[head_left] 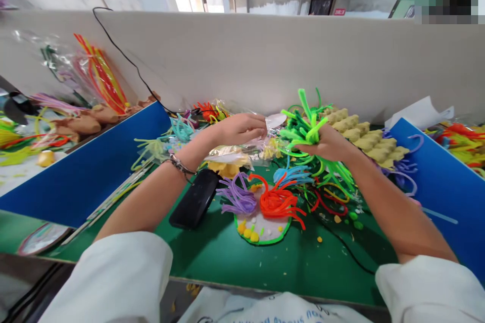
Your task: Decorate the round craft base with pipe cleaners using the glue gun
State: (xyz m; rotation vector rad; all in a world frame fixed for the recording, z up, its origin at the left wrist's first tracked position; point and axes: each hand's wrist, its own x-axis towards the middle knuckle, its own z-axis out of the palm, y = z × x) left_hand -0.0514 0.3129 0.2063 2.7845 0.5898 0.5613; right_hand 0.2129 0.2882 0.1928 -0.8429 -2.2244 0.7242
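Our right hand (329,144) grips a bunch of green pipe cleaners (305,123) above the counter (227,257), while our left hand (242,128), fingers curled narrow, pinches at a clear plastic bag (231,154) just beside it. We judge the step as gathering stems; placing them on the craft disc (265,222) below calls for freeing one stem.

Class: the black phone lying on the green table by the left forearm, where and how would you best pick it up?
Probably grip the black phone across its long edges near the middle, coming from above: it lies flat, and the left forearm crowds its left side.
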